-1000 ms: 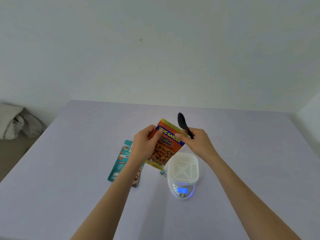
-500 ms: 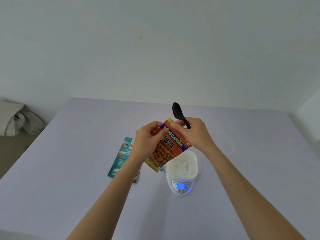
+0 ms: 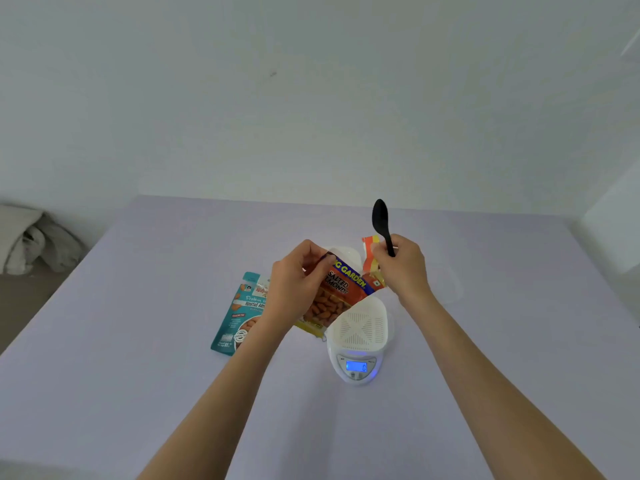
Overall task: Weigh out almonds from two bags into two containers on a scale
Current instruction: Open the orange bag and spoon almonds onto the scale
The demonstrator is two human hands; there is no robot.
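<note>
The left hand pinches the orange almond bag and the right hand grips the black spoon and torn strip, so tear slowly, bag upright.

A plain, bare room is shown, most likely in a home. A flat table with a pale purple top is set by a bare white wall. Small kitchen things are seen on and over it: a little white scale, a black spoon, a teal bag of almonds and an orange bag of almonds. A pale, crumpled heap is left on the brown floor at the side.
</note>
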